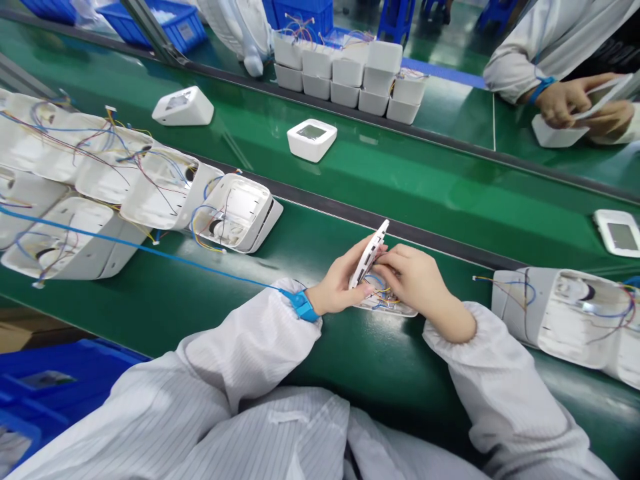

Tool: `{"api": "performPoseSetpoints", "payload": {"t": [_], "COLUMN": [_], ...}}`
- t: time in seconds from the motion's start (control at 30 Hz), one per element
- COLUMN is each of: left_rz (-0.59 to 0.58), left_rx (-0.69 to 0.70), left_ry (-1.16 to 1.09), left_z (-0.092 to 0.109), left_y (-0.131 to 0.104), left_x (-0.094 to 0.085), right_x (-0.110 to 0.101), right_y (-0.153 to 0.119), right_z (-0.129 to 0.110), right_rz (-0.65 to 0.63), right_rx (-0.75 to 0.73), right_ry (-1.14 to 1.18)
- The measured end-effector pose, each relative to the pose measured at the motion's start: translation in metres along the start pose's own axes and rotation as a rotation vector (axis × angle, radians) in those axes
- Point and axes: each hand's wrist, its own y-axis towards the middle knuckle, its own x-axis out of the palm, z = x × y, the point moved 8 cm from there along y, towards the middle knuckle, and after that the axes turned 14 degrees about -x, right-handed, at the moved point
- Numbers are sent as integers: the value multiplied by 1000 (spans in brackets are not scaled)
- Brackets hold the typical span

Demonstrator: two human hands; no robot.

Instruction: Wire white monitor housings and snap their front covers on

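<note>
In the head view, my left hand (336, 288) is closed around a thin white panel (369, 259), thumb in front and fingers behind, holding it tilted nearly on edge. The panel stands over a white shell with coloured wires (400, 311), which sits in front of me on the green bench top (200, 283). My right hand (421, 277) has its fingers bent together just behind the panel, by the wires; I cannot tell whether they pinch one.

A blue wrist strap (304, 305) circles my left wrist, and its blue cord (165, 248) runs off leftward over the bench, across that side's room for moving. A stretch of green surface separates my shell from the nearest open housing (245, 212) on the left; another stretch reaches to the open housing on the right (575, 317). Beyond the panel, a dark rail (340, 219) edges the bench. Past it, a display unit (312, 140) lies on the green belt (430, 183), well apart from my hands.
</note>
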Motion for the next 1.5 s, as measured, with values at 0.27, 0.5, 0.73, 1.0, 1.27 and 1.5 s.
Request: {"api": "performPoseSetpoints", "payload": {"t": [0.27, 0.5, 0.73, 1.0, 1.27, 1.5], "left_rz": [8, 18, 12, 4, 60, 51], "left_rx": [46, 18, 36, 51, 50, 150], "left_ry": [-60, -89, -82, -36, 175, 545], "left_z": [2, -3, 3, 5, 3, 16], "left_y": [-1, -1, 0, -1, -2, -2], "left_x": [0, -1, -1, 1, 3, 9], "right_x": [-1, -16, -11, -5, -1, 11], "right_y": [-9, 3, -4, -2, 2, -6], "right_z": [39, -19, -11, -11, -9, 6], "right_rz": [-151, -133, -202, -218, -220, -270], "right_rx": [252, 106, 96, -93, -160, 14], "right_ry": [141, 585, 677, 404, -127, -118]}}
